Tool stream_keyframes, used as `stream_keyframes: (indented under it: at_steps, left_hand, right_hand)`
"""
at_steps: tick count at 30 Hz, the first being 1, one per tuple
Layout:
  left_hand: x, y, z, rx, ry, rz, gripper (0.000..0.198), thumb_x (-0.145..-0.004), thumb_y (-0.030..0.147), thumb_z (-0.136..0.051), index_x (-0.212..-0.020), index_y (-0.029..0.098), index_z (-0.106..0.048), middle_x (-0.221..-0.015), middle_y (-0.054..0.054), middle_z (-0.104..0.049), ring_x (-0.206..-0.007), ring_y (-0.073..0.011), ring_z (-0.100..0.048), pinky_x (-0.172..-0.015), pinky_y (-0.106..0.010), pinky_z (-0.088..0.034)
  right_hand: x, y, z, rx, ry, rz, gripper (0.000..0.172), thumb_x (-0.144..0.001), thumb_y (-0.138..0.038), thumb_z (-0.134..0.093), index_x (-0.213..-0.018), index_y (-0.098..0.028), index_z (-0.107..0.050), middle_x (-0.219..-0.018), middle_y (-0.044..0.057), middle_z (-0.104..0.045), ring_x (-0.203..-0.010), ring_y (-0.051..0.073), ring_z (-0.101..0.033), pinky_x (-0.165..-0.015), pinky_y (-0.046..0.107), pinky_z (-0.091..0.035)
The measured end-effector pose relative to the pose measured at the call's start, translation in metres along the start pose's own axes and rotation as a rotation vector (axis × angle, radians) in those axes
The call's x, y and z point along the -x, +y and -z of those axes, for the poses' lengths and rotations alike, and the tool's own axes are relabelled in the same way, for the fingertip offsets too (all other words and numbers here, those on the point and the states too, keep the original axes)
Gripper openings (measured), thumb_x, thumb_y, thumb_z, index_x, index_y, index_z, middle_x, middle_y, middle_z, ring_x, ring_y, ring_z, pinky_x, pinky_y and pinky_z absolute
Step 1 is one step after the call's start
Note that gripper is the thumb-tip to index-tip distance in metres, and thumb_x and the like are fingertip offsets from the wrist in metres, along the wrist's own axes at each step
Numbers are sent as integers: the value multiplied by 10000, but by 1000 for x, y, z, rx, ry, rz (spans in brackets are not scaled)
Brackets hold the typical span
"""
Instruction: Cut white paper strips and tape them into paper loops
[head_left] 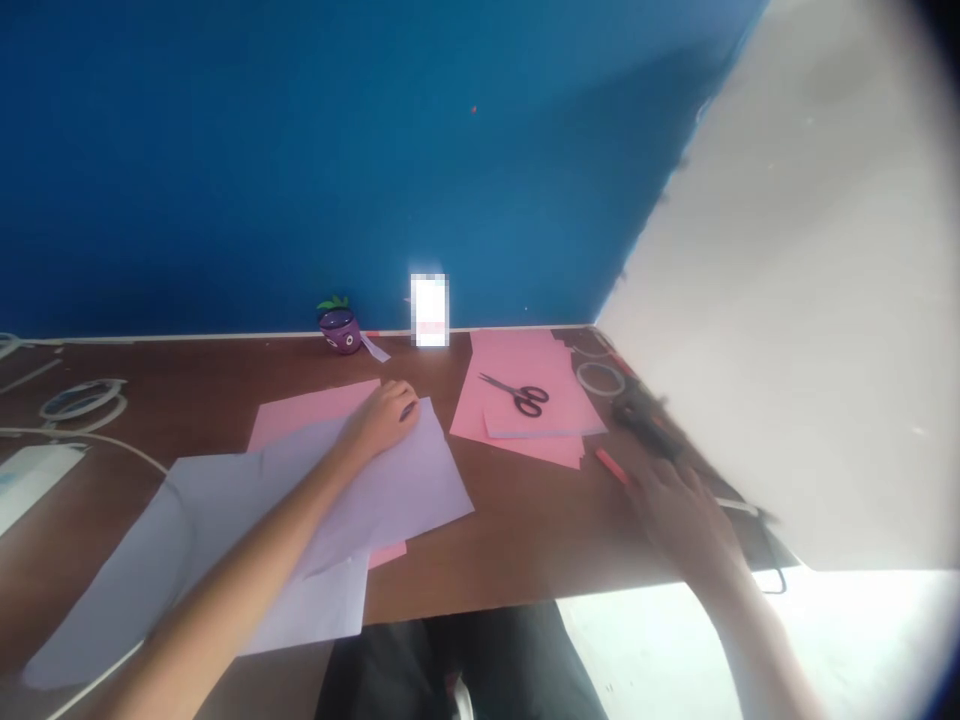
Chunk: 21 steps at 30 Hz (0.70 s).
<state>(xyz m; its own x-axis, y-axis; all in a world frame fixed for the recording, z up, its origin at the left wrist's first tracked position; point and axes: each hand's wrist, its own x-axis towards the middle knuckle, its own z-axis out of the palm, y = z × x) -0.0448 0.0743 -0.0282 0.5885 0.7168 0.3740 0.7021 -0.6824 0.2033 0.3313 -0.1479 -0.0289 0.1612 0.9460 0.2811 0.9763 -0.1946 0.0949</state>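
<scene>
My left hand (pixel 386 415) rests on a pale lilac sheet of paper (pixel 405 485) with its fingers curled; a small dark thing shows at the fingertips, too small to name. A pink sheet (pixel 300 415) lies under the lilac one. More lilac sheets (pixel 135 570) spread toward the near left edge. My right hand (pixel 679 510) is blurred and lies on the brown table (pixel 525 520) near the right edge, close to a dark glue gun (pixel 645 425) and a small red stick (pixel 611 466). Its fingers are smeared by motion.
A stack of pink paper (pixel 559 420) with black-handled scissors (pixel 517 393) on it lies right of centre. Tape rolls (pixel 600 378) sit beside it, another tape roll (pixel 82 400) at the left. A purple toy (pixel 339 328) and a white card (pixel 430 310) stand against the blue wall.
</scene>
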Motion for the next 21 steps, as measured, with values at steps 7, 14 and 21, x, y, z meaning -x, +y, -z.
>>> stream_keyframes:
  at_steps: [7, 14, 21]
  left_hand:
    - [7, 9, 0, -1, -35, 63, 306, -920, 319, -400, -962, 185, -672, -1119, -86, -614, -1030, -240, -557, -932, -403, -454]
    - [24, 8, -1, -3, -157, 127, 526, -929, 511, -363, -1367, 248, -486, -1487, -68, -402, -1338, -295, -384, -1101, -483, -304]
    - [27, 25, -13, -11, -232, 192, 1046, -738, 806, -412, -1516, 146, -183, -1587, -141, -155, -1447, -362, -170, -1142, -502, -201]
  right_hand:
    - [-9, -19, -7, -113, 112, -61, 215, -947, -245, -352, -1012, -169, -543, -875, 126, -636, -842, 283, -566, -710, 378, -387]
    - [-45, -61, 18, -919, 15, 1, 244, -971, -397, -366, -1116, -222, -454, -738, 9, -577, -624, 168, -530, -612, 285, -394]
    - [-84, -113, 23, -1175, -203, 158, 311, -959, -385, -355, -1169, -212, -506, -776, 14, -551, -679, 155, -497, -631, 285, -398]
